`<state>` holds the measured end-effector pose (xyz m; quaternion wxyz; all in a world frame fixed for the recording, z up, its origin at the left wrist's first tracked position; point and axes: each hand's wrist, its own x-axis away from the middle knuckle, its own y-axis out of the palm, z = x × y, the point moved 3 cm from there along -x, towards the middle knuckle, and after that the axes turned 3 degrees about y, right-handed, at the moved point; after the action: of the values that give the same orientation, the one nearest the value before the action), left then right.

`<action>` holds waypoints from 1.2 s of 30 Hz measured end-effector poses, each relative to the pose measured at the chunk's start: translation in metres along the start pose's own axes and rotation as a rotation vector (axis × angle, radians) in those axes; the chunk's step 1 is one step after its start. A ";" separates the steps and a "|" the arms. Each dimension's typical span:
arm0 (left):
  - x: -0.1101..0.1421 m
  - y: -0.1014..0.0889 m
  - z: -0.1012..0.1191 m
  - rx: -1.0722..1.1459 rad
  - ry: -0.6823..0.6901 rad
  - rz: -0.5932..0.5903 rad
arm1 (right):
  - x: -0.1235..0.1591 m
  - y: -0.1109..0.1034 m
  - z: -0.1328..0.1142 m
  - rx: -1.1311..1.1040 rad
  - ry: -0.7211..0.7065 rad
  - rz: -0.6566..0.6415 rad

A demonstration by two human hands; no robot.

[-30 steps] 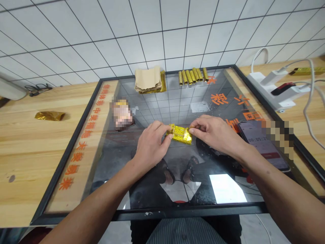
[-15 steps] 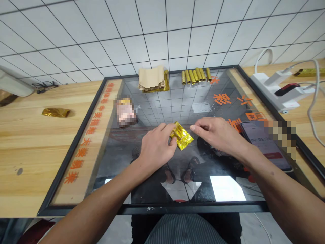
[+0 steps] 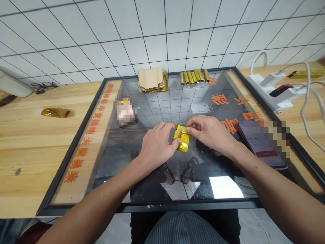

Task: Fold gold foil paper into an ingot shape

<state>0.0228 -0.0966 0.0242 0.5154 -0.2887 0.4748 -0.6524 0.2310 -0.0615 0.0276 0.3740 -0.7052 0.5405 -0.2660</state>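
A creased piece of gold foil paper (image 3: 183, 145) lies on the glass in front of me, folded over in places. My left hand (image 3: 158, 140) rests at its left side. The thumb presses on the foil while the curved index finger reaches its upper left edge. At the upper right corner, my right hand (image 3: 212, 132) pinches the foil between thumb and forefinger, its other fingers curled in.
Brown paper sheets (image 3: 151, 79) sit on gold foil at the back, beside several gold tubes (image 3: 194, 77). A blurred item (image 3: 125, 113) lies left. Rightward are a phone (image 3: 261, 144) and a power strip (image 3: 266, 91) with cables. Gold foil (image 3: 55, 113) lies on the wood.
My right hand has moved left and taken the foil's upper right corner. The foil has turned and now lies straighter. My left hand has stayed nearly in place.
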 end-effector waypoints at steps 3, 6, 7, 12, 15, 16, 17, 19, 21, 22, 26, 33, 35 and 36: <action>0.002 -0.001 -0.004 -0.074 -0.008 -0.031 | 0.001 0.000 -0.002 0.061 0.020 -0.063; 0.001 0.001 -0.007 -0.130 0.061 -0.051 | 0.002 -0.001 -0.004 0.046 0.042 -0.064; 0.000 0.002 -0.007 -0.145 0.105 -0.053 | 0.002 -0.001 -0.004 0.026 0.029 -0.034; -0.006 0.006 -0.007 -0.169 0.237 -0.027 | 0.002 0.004 -0.005 -0.063 -0.151 0.011; -0.008 0.004 -0.011 -0.155 0.225 -0.018 | 0.001 0.008 -0.004 -0.037 -0.171 -0.035; -0.009 0.003 -0.013 -0.145 0.226 -0.017 | 0.001 0.008 -0.004 -0.020 -0.171 -0.037; -0.009 0.001 -0.015 -0.128 0.225 -0.012 | 0.000 0.008 -0.004 -0.006 -0.174 -0.036; -0.009 -0.002 -0.021 -0.078 0.219 0.000 | 0.000 0.008 -0.003 0.009 -0.183 -0.014; -0.010 -0.005 -0.027 -0.022 0.207 0.019 | -0.001 0.008 -0.002 0.015 -0.192 0.019; -0.011 -0.005 -0.029 -0.002 0.202 0.025 | -0.002 0.008 -0.001 0.019 -0.194 0.031; -0.013 -0.002 -0.035 0.026 0.185 0.031 | -0.002 0.010 0.001 0.040 -0.208 0.051; -0.014 0.001 -0.035 0.035 0.253 0.037 | 0.001 0.009 -0.002 0.093 -0.295 0.039; -0.013 0.000 -0.035 0.044 0.269 0.027 | 0.001 0.008 -0.002 0.106 -0.305 0.034; -0.013 0.000 -0.036 0.048 0.278 0.024 | 0.001 0.008 -0.002 0.112 -0.312 0.028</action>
<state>-0.0040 -0.0726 0.0121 0.4592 -0.1775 0.5290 -0.6912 0.2255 -0.0643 0.0221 0.4957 -0.7083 0.4701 -0.1778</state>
